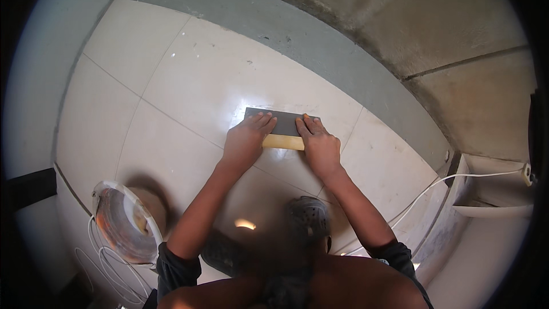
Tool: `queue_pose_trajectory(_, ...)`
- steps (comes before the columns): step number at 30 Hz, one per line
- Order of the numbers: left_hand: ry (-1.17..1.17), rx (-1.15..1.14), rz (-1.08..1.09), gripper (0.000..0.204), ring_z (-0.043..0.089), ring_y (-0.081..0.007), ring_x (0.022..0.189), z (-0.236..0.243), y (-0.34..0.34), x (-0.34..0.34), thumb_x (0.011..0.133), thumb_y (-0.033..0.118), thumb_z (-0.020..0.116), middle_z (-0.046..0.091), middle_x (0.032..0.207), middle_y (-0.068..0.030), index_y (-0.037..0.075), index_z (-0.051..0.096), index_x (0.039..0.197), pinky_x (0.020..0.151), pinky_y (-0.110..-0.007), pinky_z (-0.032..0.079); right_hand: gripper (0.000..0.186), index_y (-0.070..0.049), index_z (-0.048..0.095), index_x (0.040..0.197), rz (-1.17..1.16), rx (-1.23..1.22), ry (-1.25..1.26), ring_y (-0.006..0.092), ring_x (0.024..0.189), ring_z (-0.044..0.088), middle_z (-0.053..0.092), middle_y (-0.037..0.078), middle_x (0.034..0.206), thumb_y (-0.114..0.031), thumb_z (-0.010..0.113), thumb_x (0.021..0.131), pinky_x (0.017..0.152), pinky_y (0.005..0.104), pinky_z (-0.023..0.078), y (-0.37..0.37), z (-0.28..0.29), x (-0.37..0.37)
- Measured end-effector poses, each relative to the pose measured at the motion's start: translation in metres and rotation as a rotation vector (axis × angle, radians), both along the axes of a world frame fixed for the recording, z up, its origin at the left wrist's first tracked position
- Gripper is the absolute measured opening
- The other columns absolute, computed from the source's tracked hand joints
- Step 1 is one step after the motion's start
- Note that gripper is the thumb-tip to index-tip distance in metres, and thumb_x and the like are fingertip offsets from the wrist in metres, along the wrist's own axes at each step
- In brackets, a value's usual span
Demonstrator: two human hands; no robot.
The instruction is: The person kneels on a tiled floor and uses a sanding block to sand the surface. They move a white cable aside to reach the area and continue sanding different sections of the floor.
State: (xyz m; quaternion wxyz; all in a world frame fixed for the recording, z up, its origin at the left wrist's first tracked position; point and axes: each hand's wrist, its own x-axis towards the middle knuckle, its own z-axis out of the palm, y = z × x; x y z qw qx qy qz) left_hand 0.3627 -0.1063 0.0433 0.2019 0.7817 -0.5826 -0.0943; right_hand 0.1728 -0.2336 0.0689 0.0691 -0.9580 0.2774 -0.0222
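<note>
A rectangular block (pixel 289 123) with a dark grey face and a yellow near side lies on or just over the pale floor tiles (pixel 177 137). My left hand (pixel 247 139) grips its left end, the fingers laid together over the grey face. At the other end my right hand (pixel 318 144) holds it the same way, fingertips reaching toward the far edge. Both thumbs are mostly hidden. Under the block, its contact with the tiles cannot be made out. Light glares off the tiles by the block's left end.
To my lower left stands a smeared bucket (pixel 128 217), with a white cable (pixel 106 257) looped beside it. Another white cable (pixel 423 194) runs to a socket (pixel 526 174) at right. A grey strip (pixel 274 26) borders the tiles before the wall. My dark clog (pixel 309 217) rests below the block.
</note>
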Motion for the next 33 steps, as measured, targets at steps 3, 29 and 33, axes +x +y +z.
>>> queue_pose_trajectory(3, -0.019, 0.003, 0.026, 0.051, 0.066, -0.0242, 0.135, -0.002, -0.007, 0.003, 0.09, -0.003, 0.061, 0.071, 0.144, -0.0044, 0.013, 0.072, 0.137, 0.106, -0.037, 0.058, 0.052, -0.007, 0.068, 0.139, 0.049, -0.014, -0.077, 0.0342, 0.13, 0.068, 0.068, 0.015, 0.145, -0.003, 0.067, 0.088, 0.077, 0.044, 0.068, -0.028, 0.005, 0.015)
queue_pose_trajectory(29, 0.011, 0.068, -0.024, 0.053, 0.061, -0.025, 0.14, -0.004, -0.008, -0.012, 0.092, -0.003, 0.06, 0.065, 0.151, -0.0049, 0.013, 0.068, 0.142, 0.11, -0.038, 0.056, 0.057, -0.014, 0.065, 0.147, 0.002, 0.016, 0.026, 0.031, 0.135, 0.067, 0.064, 0.009, 0.153, -0.004, 0.066, 0.091, 0.092, 0.0414, 0.066, -0.036, 0.01, 0.004)
queue_pose_trajectory(33, 0.021, 0.096, -0.026, 0.053, 0.061, -0.0252, 0.14, -0.006, -0.003, -0.013, 0.092, -0.004, 0.06, 0.065, 0.152, -0.0053, 0.012, 0.068, 0.142, 0.11, -0.039, 0.055, 0.05, -0.007, 0.07, 0.139, 0.013, -0.033, 0.008, 0.0336, 0.129, 0.07, 0.067, 0.015, 0.148, -0.003, 0.064, 0.089, 0.079, 0.0421, 0.068, -0.017, 0.007, -0.001)
